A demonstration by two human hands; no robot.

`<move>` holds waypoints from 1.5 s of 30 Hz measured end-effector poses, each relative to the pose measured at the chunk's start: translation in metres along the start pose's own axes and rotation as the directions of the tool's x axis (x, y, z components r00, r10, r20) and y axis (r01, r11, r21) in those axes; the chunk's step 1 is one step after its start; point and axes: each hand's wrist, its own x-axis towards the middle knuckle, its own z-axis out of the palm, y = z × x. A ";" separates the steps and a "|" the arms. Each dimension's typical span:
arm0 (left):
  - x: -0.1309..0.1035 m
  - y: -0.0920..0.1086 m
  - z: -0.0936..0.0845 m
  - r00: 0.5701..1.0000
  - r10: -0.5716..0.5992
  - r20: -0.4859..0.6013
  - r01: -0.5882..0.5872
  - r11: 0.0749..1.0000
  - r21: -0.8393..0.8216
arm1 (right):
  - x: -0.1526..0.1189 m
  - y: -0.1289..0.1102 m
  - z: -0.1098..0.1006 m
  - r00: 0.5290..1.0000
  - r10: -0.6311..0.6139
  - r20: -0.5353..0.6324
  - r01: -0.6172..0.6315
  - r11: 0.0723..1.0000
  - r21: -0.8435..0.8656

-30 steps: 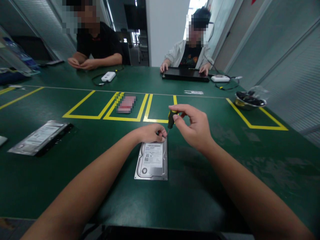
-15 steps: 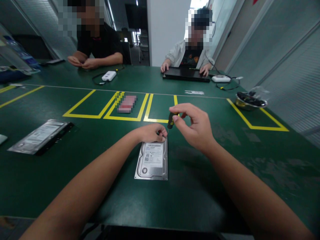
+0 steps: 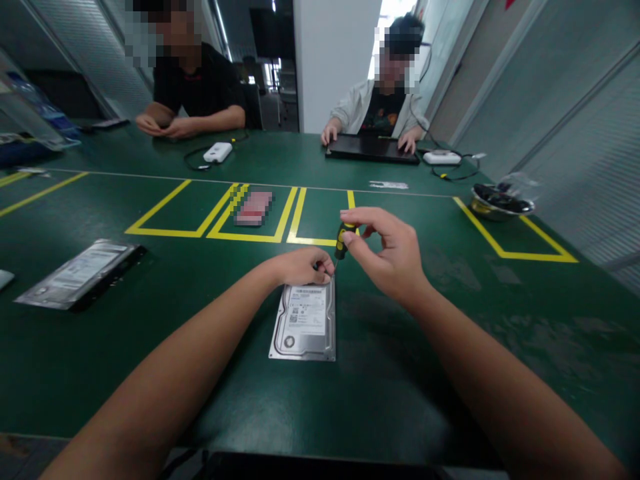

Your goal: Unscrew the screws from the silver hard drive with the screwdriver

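A silver hard drive (image 3: 307, 320) with a white label lies flat on the green table in front of me. Across its far end is my left hand (image 3: 306, 267), the fingers curled and the thumb against the drive, hiding that edge. My right hand (image 3: 387, 250) pinches the black-and-yellow handle of a small screwdriver (image 3: 342, 241) between thumb and fingers. The screwdriver stands nearly upright, its thin shaft reaching down to the drive's far right corner beside my left fingertips. Exactly where the tip sits is too small to tell.
Left on the green table (image 3: 240, 400) lies another hard drive (image 3: 80, 273). Yellow tape outlines (image 3: 245, 235) cross the middle, one around a pinkish packet (image 3: 255, 208). A metal bowl of dark items (image 3: 503, 203) stands at right. Two people sit opposite, one at a laptop (image 3: 373, 148).
The screwdriver handle has turned in my right fingers, showing more of its yellow side. My left hand and the hard drive stay in place.
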 end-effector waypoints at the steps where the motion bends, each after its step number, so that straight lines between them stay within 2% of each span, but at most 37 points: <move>1: 0.000 0.000 0.000 1.000 0.001 0.004 -0.001 1.000 -0.001 | 0.000 0.000 0.000 1.000 -0.009 -0.018 0.009 1.000 -0.004; 4: -0.001 0.001 0.000 1.000 -0.006 0.013 0.006 1.000 -0.013 | 0.001 0.001 0.000 0.998 -0.033 -0.048 0.032 0.999 -0.024; 8: 0.000 0.000 0.000 1.000 -0.011 -0.003 0.011 1.000 -0.003 | 0.002 0.000 -0.002 1.000 -0.027 0.002 0.027 0.999 0.026; 14: -0.001 0.000 0.000 1.000 -0.012 -0.020 0.013 1.000 0.006 | 0.002 0.001 -0.002 0.999 -0.042 0.017 0.041 0.998 0.046; 19: 0.000 0.000 0.000 1.000 -0.003 0.012 0.003 1.000 -0.012 | 0.003 0.000 -0.002 0.999 -0.019 -0.027 0.018 0.999 -0.030; 24: -0.001 0.001 0.000 1.000 -0.005 0.000 0.005 1.000 0.002 | 0.002 -0.001 -0.001 1.000 -0.019 -0.025 0.020 0.999 0.035; 39: -0.001 0.000 0.000 1.000 0.007 -0.007 -0.006 1.000 0.018 | 0.001 -0.002 0.001 0.998 0.024 -0.060 -0.029 0.996 -0.079; 45: 0.001 -0.006 0.002 0.999 0.022 -0.024 -0.022 1.000 0.019 | 0.001 -0.003 0.001 0.998 -0.030 -0.050 0.024 0.992 -0.124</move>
